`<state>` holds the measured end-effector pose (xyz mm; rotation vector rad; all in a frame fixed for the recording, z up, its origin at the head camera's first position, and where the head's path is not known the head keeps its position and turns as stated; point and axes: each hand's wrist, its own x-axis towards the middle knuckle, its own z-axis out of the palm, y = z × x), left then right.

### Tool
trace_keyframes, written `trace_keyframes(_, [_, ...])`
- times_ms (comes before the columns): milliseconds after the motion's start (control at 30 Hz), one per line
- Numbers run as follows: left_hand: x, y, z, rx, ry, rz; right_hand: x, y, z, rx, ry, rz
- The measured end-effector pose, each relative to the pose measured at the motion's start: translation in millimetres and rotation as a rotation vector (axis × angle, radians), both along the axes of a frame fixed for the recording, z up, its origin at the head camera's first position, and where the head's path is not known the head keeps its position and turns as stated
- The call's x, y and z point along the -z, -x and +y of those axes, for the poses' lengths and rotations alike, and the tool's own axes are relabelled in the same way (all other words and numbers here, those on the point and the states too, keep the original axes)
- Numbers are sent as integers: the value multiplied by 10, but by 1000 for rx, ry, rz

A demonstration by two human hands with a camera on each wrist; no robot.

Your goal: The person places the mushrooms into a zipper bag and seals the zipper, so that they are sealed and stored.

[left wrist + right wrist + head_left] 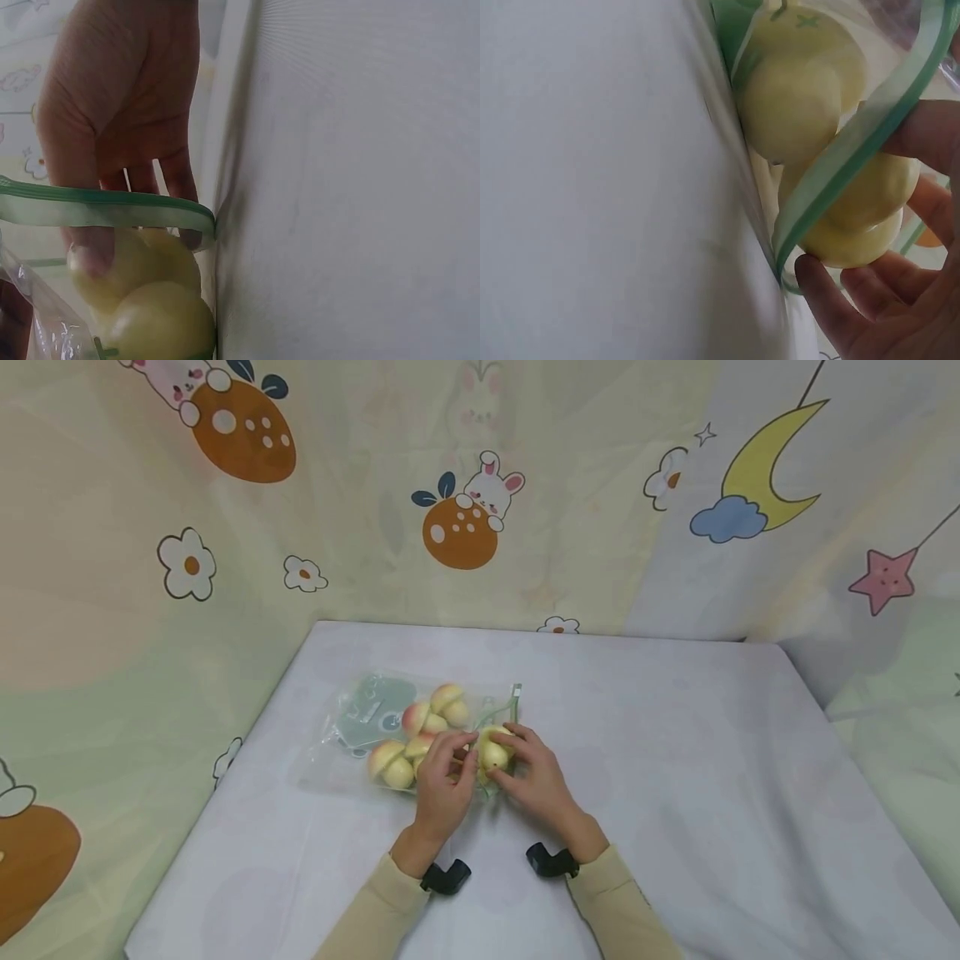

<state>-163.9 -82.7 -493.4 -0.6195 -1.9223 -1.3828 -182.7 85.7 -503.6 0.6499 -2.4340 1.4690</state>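
A clear zip bag [315, 760] with a green zip edge lies on the table, holding several yellow toy mushrooms [386, 764] with pinkish caps. At its right-hand mouth, my right hand [543, 781] grips another yellow toy mushroom [493, 755] between thumb and fingers. In the right wrist view the green zip strip [847, 161] crosses in front of that mushroom, and the fingers [832, 304] curl about it. My left hand [446, 785] pinches the plastic near the mouth, thumb and forefinger close together. Its fingertips are mostly hidden in the wrist views.
A white cloth covers the table [675, 777]. Behind it hangs a curtain [585, 543] printed with rabbits, flowers and a moon. A pale green printed panel [367, 714] shows on the left part of the bag. Each wrist wears a black camera [551, 860].
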Motion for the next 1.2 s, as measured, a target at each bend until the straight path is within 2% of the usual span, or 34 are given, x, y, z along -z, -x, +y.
trace_keyframes(233, [-33, -18, 25, 22, -12, 2, 23, -16, -78, -33, 1, -34])
trace_keyframes(400, [-68, -31, 60, 29, -13, 14, 36, -25, -113, -22, -19, -60])
trace_keyframes(600, [-71, -49, 74, 4, -9, 9, 40, -29, -146, -34, -56, -13])
trace_keyframes(900, [-78, -60, 62, -38, 27, -25, 21, -47, -129, -66, 31, -1])
trace_keyframes(1200, [-70, -44, 36, -64, 82, -32, -55, -19, 0, -3, 119, 10])
